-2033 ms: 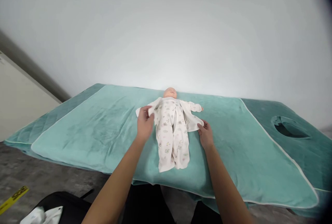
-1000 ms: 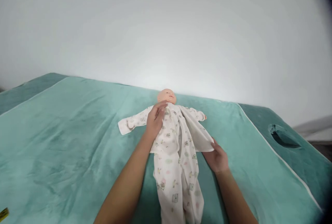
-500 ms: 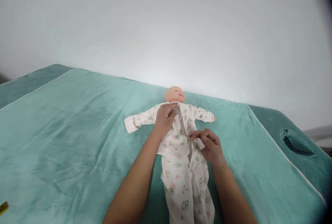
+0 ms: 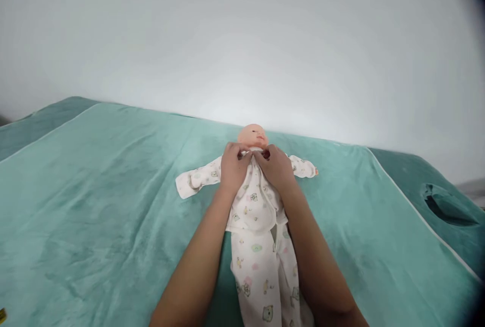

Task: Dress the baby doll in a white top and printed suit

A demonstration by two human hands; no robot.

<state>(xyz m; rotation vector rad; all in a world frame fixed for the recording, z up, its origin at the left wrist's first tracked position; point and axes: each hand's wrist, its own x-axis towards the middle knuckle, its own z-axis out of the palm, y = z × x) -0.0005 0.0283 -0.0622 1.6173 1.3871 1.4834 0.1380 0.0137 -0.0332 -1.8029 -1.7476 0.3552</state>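
Observation:
A baby doll [image 4: 254, 136] lies on its back on a teal towel [image 4: 113, 190], dressed in a white printed sleepsuit [image 4: 255, 226]. My left hand [image 4: 233, 168] pinches the left side of the sleepsuit's neckline, just under the doll's chin. My right hand [image 4: 276, 165] pinches the right side of the same neckline, fingertips almost meeting the left hand's. Both hands are closed on the fabric. The two front flaps lie together over the chest. The sleeves stretch out to either side.
The towel covers a darker teal padded table [image 4: 417, 175] that has a face hole [image 4: 449, 208] at the right. A plain white wall [image 4: 242, 39] rises directly behind the table. A yellow strip [image 4: 2, 314] shows at the bottom left corner.
My right hand pulled the loose right flap across the doll's chest and slid up to the neckline. My left hand stayed at the collar. The camera moved closer to the doll.

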